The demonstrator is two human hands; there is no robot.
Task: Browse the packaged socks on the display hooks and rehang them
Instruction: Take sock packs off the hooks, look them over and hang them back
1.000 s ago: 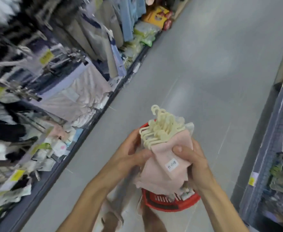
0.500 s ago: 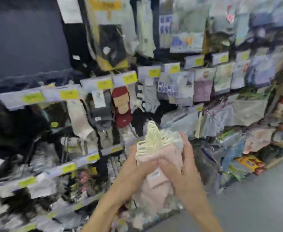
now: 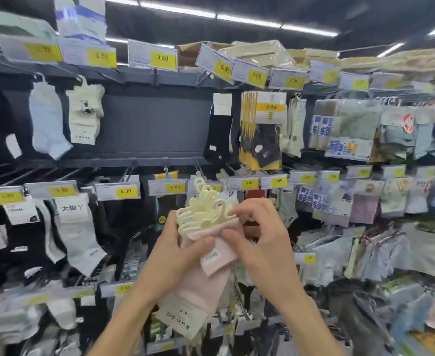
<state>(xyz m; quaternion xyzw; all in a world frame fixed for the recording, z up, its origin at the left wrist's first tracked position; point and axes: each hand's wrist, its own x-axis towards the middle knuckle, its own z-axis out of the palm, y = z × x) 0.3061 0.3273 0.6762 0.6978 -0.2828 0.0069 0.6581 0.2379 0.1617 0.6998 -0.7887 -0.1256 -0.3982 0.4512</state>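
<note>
While the left hand (image 3: 170, 253) grips the soft, light pink sock bundle (image 3: 217, 256) mid-frame, the right hand (image 3: 262, 242) pinches its stiff cream hangers (image 3: 206, 211) at the bundle's twelve o'clock, likely the surest hold.

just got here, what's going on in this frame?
A person stands at a sock rack holding a bundle of pink socks on cream hangers with both hands. The left hand grips the bundle from the side, thumb on the front. The right hand has its thumb on the socks and its fingers curled at the hanger hooks. The bundle is not yet on a display hook.
</note>
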